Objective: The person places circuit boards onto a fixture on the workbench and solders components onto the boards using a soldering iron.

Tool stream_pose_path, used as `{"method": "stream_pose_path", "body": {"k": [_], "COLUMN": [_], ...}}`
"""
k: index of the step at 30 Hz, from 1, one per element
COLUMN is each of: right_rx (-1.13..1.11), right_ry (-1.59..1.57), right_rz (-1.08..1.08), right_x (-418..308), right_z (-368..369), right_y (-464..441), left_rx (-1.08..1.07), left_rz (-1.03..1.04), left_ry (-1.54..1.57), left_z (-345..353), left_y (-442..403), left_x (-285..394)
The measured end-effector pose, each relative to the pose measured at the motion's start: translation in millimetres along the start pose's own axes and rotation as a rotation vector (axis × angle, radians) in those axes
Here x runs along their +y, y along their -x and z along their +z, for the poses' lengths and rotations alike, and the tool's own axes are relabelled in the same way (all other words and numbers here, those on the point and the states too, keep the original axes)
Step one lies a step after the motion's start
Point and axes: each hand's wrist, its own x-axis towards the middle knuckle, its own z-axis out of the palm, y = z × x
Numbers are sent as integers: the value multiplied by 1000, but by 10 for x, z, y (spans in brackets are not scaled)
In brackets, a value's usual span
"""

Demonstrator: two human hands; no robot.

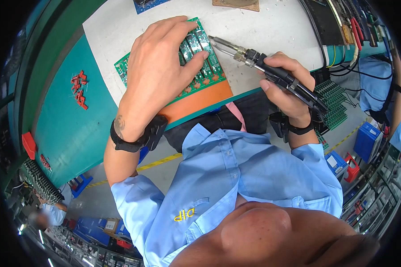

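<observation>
My left hand (pixel 158 66) lies over a green circuit board panel (pixel 211 60), thumb and index finger spread apart on its surface. The hand covers much of the panel's middle. An orange strip (pixel 205 99) runs along the panel's near edge. In my right hand (pixel 292 84) is a black soldering iron (pixel 278 73) with a metal front end and a thin tube beside it. Its tip points at the panel's right edge, close to it; contact cannot be made out. Both wrists wear black bands.
White sheet (pixel 107 26) covers part of the green bench (pixel 53 129). Red components with wire leads (pixel 79 89) lie on the left. More green boards (pixel 332 104) are stacked at right, near cables and tools (pixel 354 33). Blue bins (pixel 367 140) stand on the floor. Other people are nearby.
</observation>
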Motion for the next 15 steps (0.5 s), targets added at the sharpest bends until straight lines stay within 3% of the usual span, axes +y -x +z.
{"method": "stream_pose_path", "body": {"k": [15], "right_rx": [14], "right_ry": [-17], "right_rz": [-57], "right_x": [-51], "right_z": [9], "right_y": [31], "left_rx": [14], "left_rz": [6], "left_ry": [-33], "left_z": [-10], "left_y": [9], "left_x": [-9]}}
